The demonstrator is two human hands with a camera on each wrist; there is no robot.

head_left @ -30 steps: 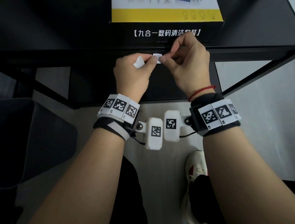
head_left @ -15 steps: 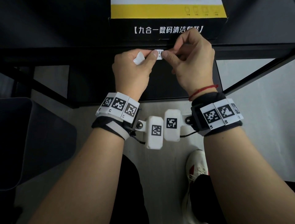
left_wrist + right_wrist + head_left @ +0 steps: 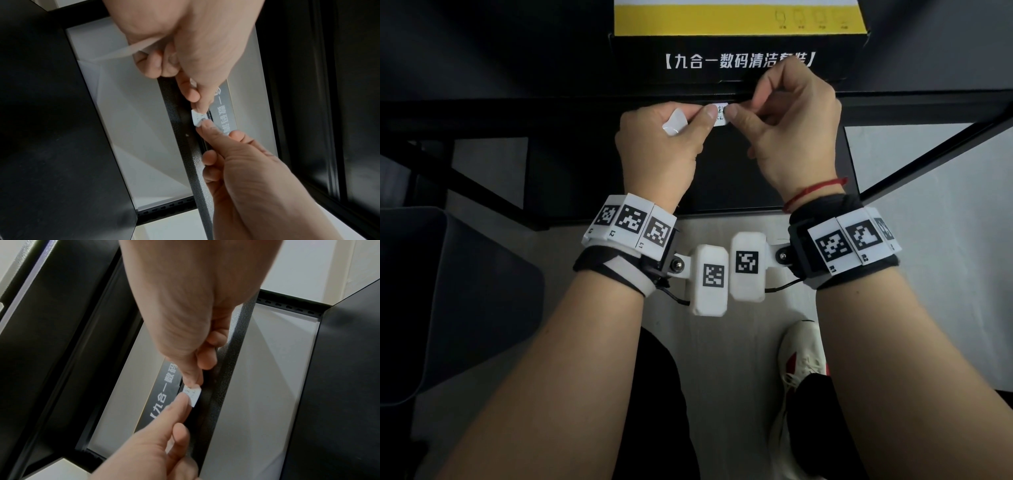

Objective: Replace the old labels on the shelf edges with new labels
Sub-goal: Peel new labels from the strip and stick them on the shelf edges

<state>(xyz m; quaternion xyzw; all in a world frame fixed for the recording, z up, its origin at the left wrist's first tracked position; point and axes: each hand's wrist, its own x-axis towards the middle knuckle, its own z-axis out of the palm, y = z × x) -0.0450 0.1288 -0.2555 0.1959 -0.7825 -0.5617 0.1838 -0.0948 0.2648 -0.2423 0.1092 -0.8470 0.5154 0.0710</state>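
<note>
A small white printed label [image 3: 720,114] sits against the black shelf edge [image 3: 551,109], just under a box. My left hand [image 3: 709,113] pinches the label's left end, and its curled fingers also hold a white backing strip [image 3: 674,123]. My right hand [image 3: 732,114] pinches the right end, thumb on the label's face. In the left wrist view the label [image 3: 198,119] lies on the textured shelf edge [image 3: 185,146] between both hands' fingertips. The right wrist view shows the label [image 3: 192,393] the same way. The label's back is hidden.
A black and yellow box [image 3: 739,20] with white Chinese print stands on the shelf right above the label. Black diagonal braces [image 3: 928,150] run below the shelf. A dark bin [image 3: 431,291] stands at the left, and my white shoe [image 3: 801,359] is on the pale floor.
Both hands have carried the label slightly up, from just below the shelf edge onto it. The grips have not changed.
</note>
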